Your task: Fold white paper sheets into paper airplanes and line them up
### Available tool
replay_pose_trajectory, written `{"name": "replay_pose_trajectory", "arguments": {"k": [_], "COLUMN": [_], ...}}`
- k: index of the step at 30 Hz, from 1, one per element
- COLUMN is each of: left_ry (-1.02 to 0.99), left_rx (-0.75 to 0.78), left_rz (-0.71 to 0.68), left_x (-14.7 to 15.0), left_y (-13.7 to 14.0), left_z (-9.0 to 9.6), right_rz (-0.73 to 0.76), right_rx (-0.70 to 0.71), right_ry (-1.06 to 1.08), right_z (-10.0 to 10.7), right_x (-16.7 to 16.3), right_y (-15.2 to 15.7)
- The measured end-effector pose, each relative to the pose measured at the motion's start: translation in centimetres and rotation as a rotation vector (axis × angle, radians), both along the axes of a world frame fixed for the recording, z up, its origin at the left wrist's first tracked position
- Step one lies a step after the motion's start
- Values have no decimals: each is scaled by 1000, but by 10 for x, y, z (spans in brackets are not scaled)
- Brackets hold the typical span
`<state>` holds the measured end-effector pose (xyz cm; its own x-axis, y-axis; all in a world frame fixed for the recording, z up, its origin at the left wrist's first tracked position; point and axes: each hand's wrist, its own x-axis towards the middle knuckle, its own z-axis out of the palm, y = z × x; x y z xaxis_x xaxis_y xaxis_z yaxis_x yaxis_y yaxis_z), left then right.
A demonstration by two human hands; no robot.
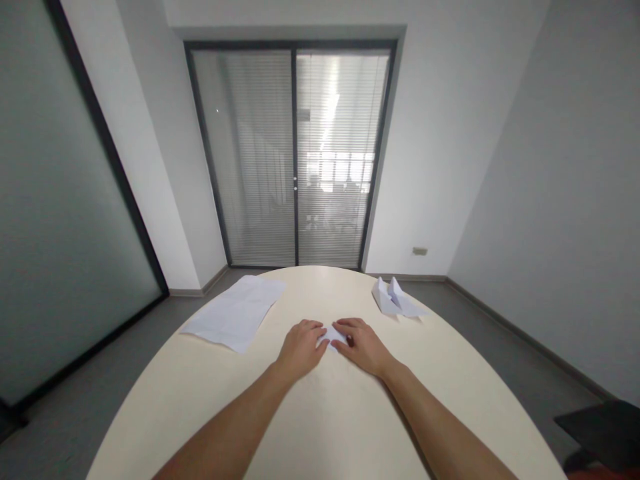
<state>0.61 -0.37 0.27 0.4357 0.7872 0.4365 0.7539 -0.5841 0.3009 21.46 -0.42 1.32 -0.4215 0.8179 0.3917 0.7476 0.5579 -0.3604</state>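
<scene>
A small piece of folded white paper (331, 338) lies on the table between my two hands, partly covered by their fingers. My left hand (303, 347) grips its left side, thumb in front and fingers behind. On the other side my right hand (361, 345) has its thumb and curled fingers on the paper's right part. The fingertips of both hands are close together, and the exact shape of the fold is hidden under them.
Loose white sheets (235, 312) lie at the left of the round cream table (320, 427). Folded paper shapes (395, 299) with upright points stand at the back right. A dark chair part (603, 430) shows at the lower right, and a glass door (295, 153) stands beyond.
</scene>
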Motion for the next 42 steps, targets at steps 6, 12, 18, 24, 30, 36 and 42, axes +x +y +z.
{"name": "replay_pose_trajectory", "arguments": {"k": [6,12,18,24,30,36,42], "left_ry": [-40,-59,-34,-10,-22,-23,-45], "left_rx": [-5,-5,-18,-27,-28,-18,-2], "left_rz": [-1,-36,-40,-73,-102,-98,-29], "left_x": [1,-1,-2,-2,-3,-2,-1], "left_y": [-3,-3,-1,-2,-4,-3,-4], "left_z": [4,3,0,4,6,4,3], "right_rz": [-63,-52,1,70,67,89,90], "right_rx": [0,-52,-170,-196,-189,-138,-87], "right_ry": [-25,-40,-91,-108,-70,-52,-62], "right_z": [-5,-8,-3,3,2,4,2], "right_x": [3,5,4,2,0,-1,-2], "right_y": [5,4,-2,-4,-4,-6,-5]}}
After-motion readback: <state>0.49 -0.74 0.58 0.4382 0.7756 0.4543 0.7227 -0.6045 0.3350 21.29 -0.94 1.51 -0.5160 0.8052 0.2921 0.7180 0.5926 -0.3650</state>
